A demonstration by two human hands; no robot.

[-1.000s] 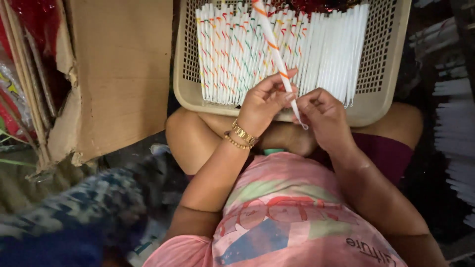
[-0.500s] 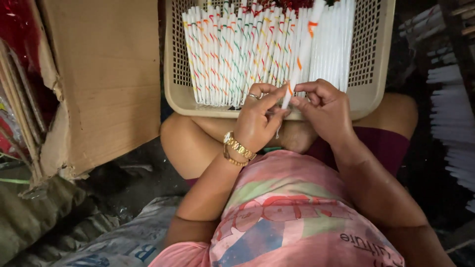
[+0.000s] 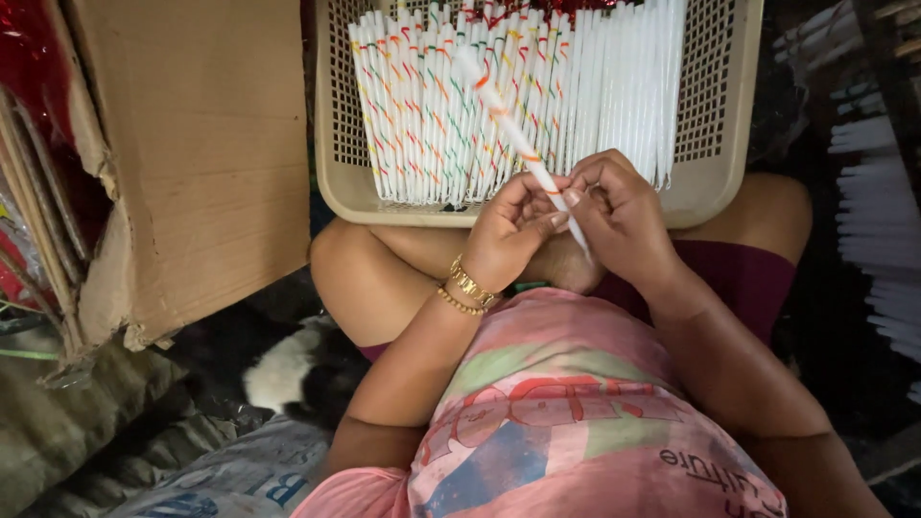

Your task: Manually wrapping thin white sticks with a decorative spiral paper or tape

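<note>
Over the lap: a beige plastic mesh basket [image 3: 729,144] rests on the seated person's bare knees, with both hands working just in front of its near rim.
Left hand [image 3: 508,235]: closed in a pinch, thumb and fingertips gripping a thin white stick with orange bands [image 3: 508,129] at its lower part; a gold watch [image 3: 472,284] and a gold bead bracelet [image 3: 457,303] sit on the wrist.
Right hand [image 3: 619,211]: fingers curled shut around the same stick, just beside the left hand, with the fingertips of the two hands nearly touching.
Held stick: tilted, its upper end pointing up and to the left over the basket's contents, its lower tip poking out below the right hand's fingers.
Basket contents: a tight row of upright sticks; those on the left are white with orange, green and red stripes [image 3: 432,105], those on the right are plain white [image 3: 633,96].
Left of the basket: a large brown cardboard box [image 3: 201,144] with a torn flap, red shiny material [image 3: 29,48] showing behind it.
Right edge: more plain white sticks [image 3: 878,201] lying in the dark, well apart from the hands.
Floor at lower left: a black and white furry animal [image 3: 288,374] beside the person's thigh, near a grey woven sack [image 3: 230,475].
Clothing: a pink printed shirt [image 3: 576,422] and dark maroon shorts [image 3: 748,288].
</note>
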